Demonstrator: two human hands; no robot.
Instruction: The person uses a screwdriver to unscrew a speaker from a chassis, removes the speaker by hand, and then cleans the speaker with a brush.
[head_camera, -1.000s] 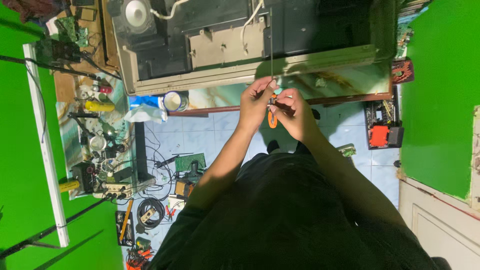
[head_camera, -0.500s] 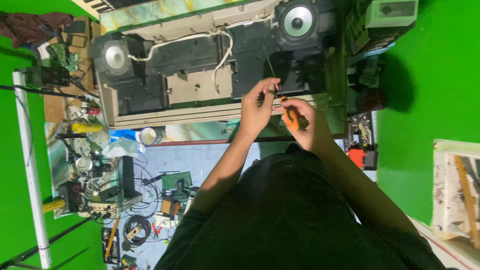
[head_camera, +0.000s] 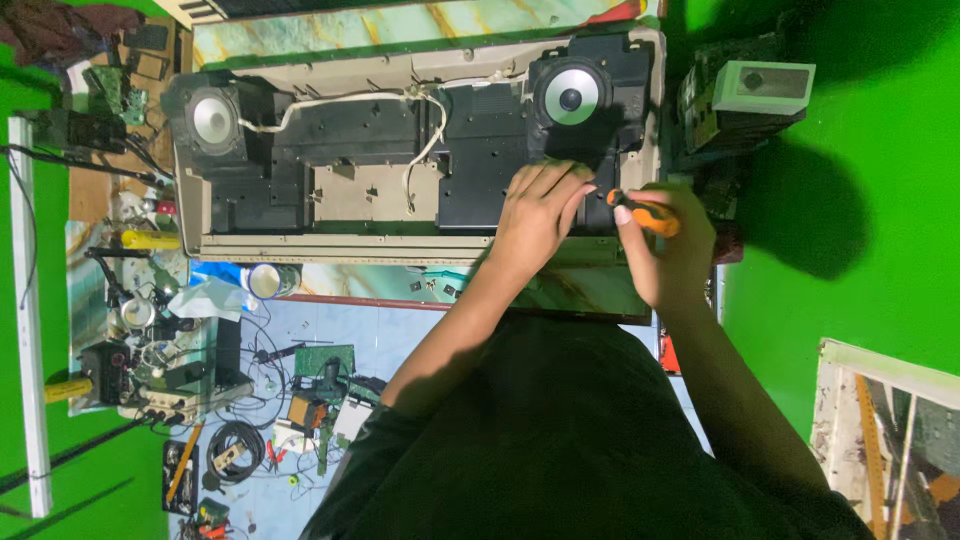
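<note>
An opened beige keyboard case (head_camera: 330, 248) lies on the table, showing black inner panels, white wires (head_camera: 350, 100) and a round speaker at each end, the left speaker (head_camera: 212, 117) and the right speaker (head_camera: 572, 95). My left hand (head_camera: 538, 215) rests on the black panel just below the right speaker, fingers together, fingertips at the front end of a screwdriver (head_camera: 640, 212). Whether these fingers pinch the shaft is hidden. My right hand (head_camera: 668, 250) grips the screwdriver's orange handle at the case's right end.
The marbled table edge (head_camera: 400, 282) runs below the case. On the left sit tools, cables, circuit boards (head_camera: 322, 362), a white cup (head_camera: 264, 281) and a yellow tool (head_camera: 150, 240). A grey-green box (head_camera: 762, 88) stands at the upper right. Green walls flank both sides.
Both hands moved from the case's near edge up to its right end by the speaker. The long thin shaft held upright earlier no longer shows. The view shifted so the whole case shows.
</note>
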